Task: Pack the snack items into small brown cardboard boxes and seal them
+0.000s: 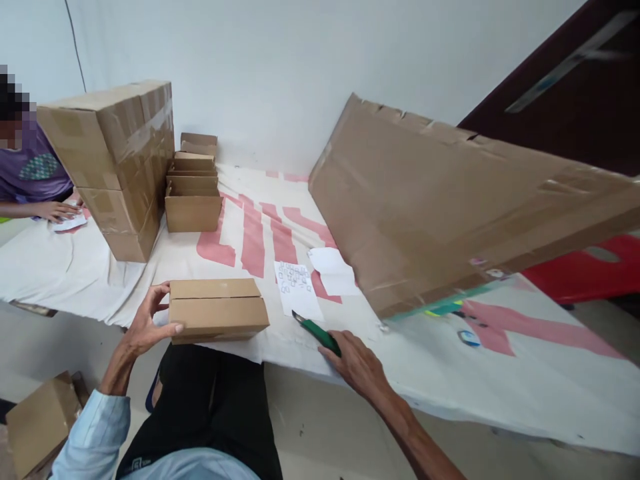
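A closed cardboard box lies at the table's front edge, its top flaps meeting in a seam. My left hand grips the box's left end, thumb on the near side and fingers at the back corner. In my right hand is a green utility knife, its dark tip pointing left and away from me. The knife's tip reaches the lower edge of a paper sheet with small drawn marks. Beside that sheet lies a folded white paper.
Taped boxes form a tall stack at the left, next to a row of open small boxes. A large cardboard sheet leans on the right. A tape roll lies near it. Another person's hand rests on paper far left.
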`<move>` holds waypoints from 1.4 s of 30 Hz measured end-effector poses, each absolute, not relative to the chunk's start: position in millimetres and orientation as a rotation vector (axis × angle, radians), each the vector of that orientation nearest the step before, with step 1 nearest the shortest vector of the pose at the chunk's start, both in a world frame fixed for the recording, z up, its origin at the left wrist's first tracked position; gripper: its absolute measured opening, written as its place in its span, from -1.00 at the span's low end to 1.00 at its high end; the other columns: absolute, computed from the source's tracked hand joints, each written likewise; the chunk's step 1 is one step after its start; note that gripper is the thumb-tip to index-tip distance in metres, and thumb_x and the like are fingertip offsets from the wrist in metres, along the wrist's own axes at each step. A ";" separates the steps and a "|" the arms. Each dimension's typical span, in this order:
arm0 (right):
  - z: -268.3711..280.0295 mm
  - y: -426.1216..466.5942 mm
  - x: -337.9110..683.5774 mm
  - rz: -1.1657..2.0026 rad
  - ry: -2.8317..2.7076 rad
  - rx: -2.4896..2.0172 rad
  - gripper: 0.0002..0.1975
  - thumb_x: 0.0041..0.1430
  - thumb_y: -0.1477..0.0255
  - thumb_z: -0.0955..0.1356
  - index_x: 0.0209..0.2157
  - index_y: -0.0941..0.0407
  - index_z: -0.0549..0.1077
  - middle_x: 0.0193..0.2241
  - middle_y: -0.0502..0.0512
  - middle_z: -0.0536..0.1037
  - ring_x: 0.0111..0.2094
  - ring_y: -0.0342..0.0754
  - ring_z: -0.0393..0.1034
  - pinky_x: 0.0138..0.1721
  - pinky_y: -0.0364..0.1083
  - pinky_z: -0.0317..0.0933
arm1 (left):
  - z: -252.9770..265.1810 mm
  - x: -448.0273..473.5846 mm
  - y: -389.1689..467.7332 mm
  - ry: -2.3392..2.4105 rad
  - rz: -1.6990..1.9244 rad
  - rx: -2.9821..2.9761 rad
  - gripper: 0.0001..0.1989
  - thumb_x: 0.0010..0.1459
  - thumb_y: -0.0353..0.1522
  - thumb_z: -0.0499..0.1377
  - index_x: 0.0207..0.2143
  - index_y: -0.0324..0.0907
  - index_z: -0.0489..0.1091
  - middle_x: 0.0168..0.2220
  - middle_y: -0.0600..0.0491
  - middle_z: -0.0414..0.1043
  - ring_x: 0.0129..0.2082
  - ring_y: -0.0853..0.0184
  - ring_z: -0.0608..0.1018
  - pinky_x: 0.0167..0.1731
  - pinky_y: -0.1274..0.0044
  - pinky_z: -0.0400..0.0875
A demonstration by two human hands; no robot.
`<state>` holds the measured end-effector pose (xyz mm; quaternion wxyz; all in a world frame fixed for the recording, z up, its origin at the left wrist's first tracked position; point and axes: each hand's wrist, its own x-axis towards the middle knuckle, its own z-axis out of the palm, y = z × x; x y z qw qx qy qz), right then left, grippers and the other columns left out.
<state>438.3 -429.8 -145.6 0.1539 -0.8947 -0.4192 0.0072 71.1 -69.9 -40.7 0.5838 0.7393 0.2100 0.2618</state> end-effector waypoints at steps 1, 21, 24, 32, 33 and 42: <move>-143.7 -430.9 437.8 0.020 -1.182 -2.562 -0.72 0.24 0.22 0.30 -0.12 0.03 0.52 -0.19 0.25 0.60 -0.09 0.26 0.52 -0.12 0.14 0.39 | -41.7 71.3 -70.3 0.480 0.615 1.721 -0.31 -0.02 -0.05 0.52 0.03 -0.02 0.25 0.41 -0.20 0.19 0.40 -0.10 0.32 0.23 0.14 0.35; 47.0 -269.1 361.0 0.383 -1.861 -1.778 -0.70 0.49 0.27 0.25 -0.12 0.06 0.59 -0.29 0.09 0.57 -0.29 -0.02 0.44 -0.22 -0.04 0.28 | -45.4 70.2 -77.6 0.492 0.614 1.720 -0.36 0.00 -0.11 0.50 0.03 -0.01 0.27 0.43 -0.17 0.20 0.42 -0.06 0.31 0.19 0.20 0.36; 53.4 -265.3 362.6 0.357 -1.915 -1.818 -0.69 0.49 0.25 0.25 -0.12 0.05 0.61 -0.29 0.09 0.58 -0.31 -0.03 0.43 -0.25 -0.06 0.26 | -43.8 70.5 -78.4 0.498 0.609 1.725 -0.35 -0.01 -0.10 0.50 0.04 -0.01 0.27 0.44 -0.17 0.20 0.41 -0.07 0.32 0.18 0.20 0.36; 89.6 -240.8 359.2 0.212 -2.117 -2.006 -0.72 0.45 0.22 0.31 -0.26 0.04 0.58 -0.33 0.07 0.61 -0.34 -0.02 0.43 -0.34 -0.08 0.09 | -42.1 70.3 -76.2 0.511 0.608 1.750 -0.36 -0.01 -0.12 0.49 0.03 0.00 0.28 0.42 -0.17 0.24 0.41 -0.09 0.32 0.18 0.15 0.37; 94.4 -237.3 357.6 0.198 -2.135 -2.031 -0.71 0.44 0.22 0.32 -0.30 0.05 0.57 -0.35 0.07 0.60 -0.35 -0.02 0.42 -0.35 -0.07 0.06 | -42.1 70.3 -75.4 0.510 0.609 1.757 -0.37 0.00 -0.12 0.49 0.02 -0.01 0.28 0.41 -0.18 0.24 0.41 -0.10 0.32 0.18 0.15 0.38; 98.0 -252.5 378.5 0.215 -2.161 -2.077 -0.63 0.44 0.18 0.31 -0.39 0.04 0.57 -0.49 0.07 0.55 -0.45 -0.04 0.34 -0.38 -0.05 -0.01 | -43.0 69.3 -69.7 0.518 0.621 1.768 -0.35 -0.03 -0.09 0.51 0.02 -0.02 0.29 0.40 -0.17 0.24 0.38 -0.11 0.36 0.16 0.16 0.40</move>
